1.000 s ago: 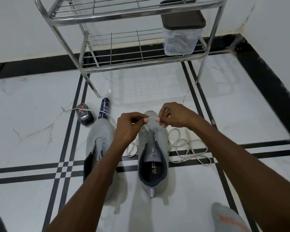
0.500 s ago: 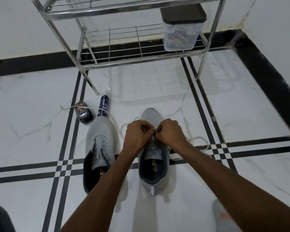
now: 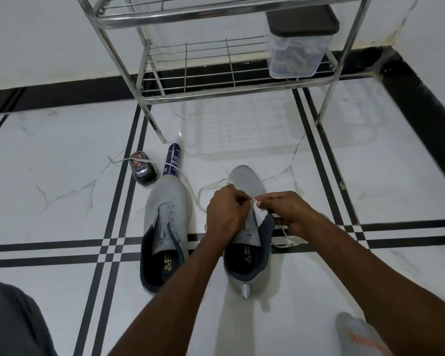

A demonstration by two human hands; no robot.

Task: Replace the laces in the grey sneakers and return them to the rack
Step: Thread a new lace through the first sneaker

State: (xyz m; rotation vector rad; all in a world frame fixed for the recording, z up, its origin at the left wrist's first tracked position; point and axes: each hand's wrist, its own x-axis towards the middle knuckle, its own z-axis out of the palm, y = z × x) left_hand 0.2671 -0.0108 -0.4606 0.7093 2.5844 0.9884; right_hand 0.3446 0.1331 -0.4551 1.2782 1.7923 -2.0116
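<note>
While both hands work over the right-hand sneaker, the head view, the only one supplied, lists as follows.

Item, step in hand: lacing. By judgement, the white lace (image 3: 211,187) is being threaded at the eyelet rows near the tongue of the right grey sneaker (image 3: 247,242); the job looks early, with much loose lace lying on the floor (image 3: 62,206) either side of the shoe. Next move, by judgement: feed the pinched tip through an eyelet and draw the slack through evenly.

Item, left hand (image 3: 225,214): fingers curled, pinching the lace just above the tongue, knuckles toward the camera.

Item, right hand (image 3: 287,208): fingers curled, pinching the lace tip against the left hand's fingertips; the two hands touch.

Item, left grey sneaker (image 3: 165,227): on the floor beside its pair, apart from it, eyelets bare. A second white lace (image 3: 144,160) trails from beside its toe across the items below.

Item, metal rack (image 3: 216,83): beyond the shoes, lower shelf holding a clear lidded box (image 3: 297,51); neither sneaker is on it.

Item, sundries: a dark polish bottle (image 3: 142,172) and a blue spray can (image 3: 172,160) lying near the left sneaker's toe.
</note>
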